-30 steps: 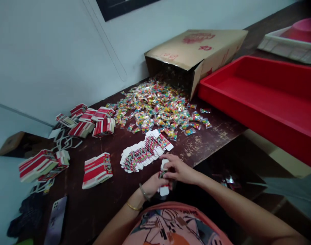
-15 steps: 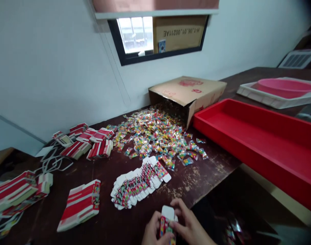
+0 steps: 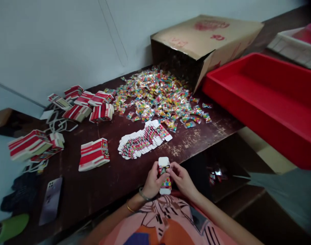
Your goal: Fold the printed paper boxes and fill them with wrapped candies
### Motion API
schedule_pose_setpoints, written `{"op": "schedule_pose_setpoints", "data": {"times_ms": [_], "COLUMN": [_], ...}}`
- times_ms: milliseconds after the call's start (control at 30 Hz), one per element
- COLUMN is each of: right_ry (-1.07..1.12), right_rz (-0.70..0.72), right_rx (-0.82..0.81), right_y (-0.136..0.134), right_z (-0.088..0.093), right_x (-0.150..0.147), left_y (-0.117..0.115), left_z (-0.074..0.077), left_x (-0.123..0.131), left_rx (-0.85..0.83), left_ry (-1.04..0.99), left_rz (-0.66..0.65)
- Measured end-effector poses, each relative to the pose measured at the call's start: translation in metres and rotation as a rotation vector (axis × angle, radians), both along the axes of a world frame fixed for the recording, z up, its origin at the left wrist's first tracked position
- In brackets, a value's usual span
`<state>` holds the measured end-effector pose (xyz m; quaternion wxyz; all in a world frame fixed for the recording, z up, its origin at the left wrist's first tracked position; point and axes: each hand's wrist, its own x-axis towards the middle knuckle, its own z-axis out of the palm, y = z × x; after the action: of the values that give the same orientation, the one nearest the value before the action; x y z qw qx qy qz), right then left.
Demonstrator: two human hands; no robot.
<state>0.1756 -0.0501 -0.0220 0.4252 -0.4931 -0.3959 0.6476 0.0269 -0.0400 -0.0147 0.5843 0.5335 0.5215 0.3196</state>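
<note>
My left hand (image 3: 151, 182) and my right hand (image 3: 181, 178) both grip a small white and colourful carton (image 3: 164, 175), held upright over the near edge of the dark wooden table (image 3: 114, 177). Just beyond it lies a fanned row of flat unfolded cartons (image 3: 144, 139). Further back a heap of colourful wrapped candies (image 3: 158, 98) spills from a tipped cardboard box (image 3: 203, 44).
Stacks of red and white flat cartons (image 3: 94, 158) lie at the left, with more bundles (image 3: 89, 103) behind. A phone (image 3: 50, 200) lies at the near left. A red tray (image 3: 267, 98) stands at the right, a white tray (image 3: 295, 47) beyond it.
The view tipped up and back down. Both hands kept hold of the small carton, now held upright nearer my body.
</note>
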Motion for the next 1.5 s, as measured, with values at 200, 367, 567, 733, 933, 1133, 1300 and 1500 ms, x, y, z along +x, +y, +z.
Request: {"op": "schedule_pose_setpoints", "data": {"times_ms": [200, 367, 567, 733, 933, 1133, 1300, 1500], "right_ry": [-0.066, 0.148, 0.386, -0.048, -0.185, -0.404, -0.550, -1.070], "right_rz": [0.023, 0.085, 0.404, 0.454, 0.436, 0.531, 0.670, 0.080], "right_rx": [0.014, -0.198, -0.530, 0.036, 0.115, 0.508, 0.728, 0.740], "right_y": [-0.007, -0.007, 0.010, 0.023, 0.026, 0.013, 0.027, 0.154], "right_z": [-0.003, -0.001, 0.000, 0.022, 0.017, 0.018, 0.019, 0.000], "right_x": [0.003, 0.018, 0.033, 0.026, 0.018, 0.019, 0.029, 0.109], "left_y": [0.000, -0.009, -0.015, -0.008, -0.010, -0.019, -0.015, 0.021], "left_z": [0.001, 0.008, 0.012, 0.008, 0.005, -0.010, -0.015, 0.024], "left_x": [-0.002, -0.011, -0.009, 0.005, -0.002, -0.016, -0.015, -0.046], "left_rx": [-0.019, 0.035, -0.044, -0.541, -0.729, -0.578, -0.480, -0.297], "left_ry": [-0.018, 0.025, -0.017, -0.493, -0.719, -0.717, -0.535, 0.009], "left_rz": [0.103, -0.025, -0.024, 0.184, 0.151, 0.038, -0.012, -0.328]}}
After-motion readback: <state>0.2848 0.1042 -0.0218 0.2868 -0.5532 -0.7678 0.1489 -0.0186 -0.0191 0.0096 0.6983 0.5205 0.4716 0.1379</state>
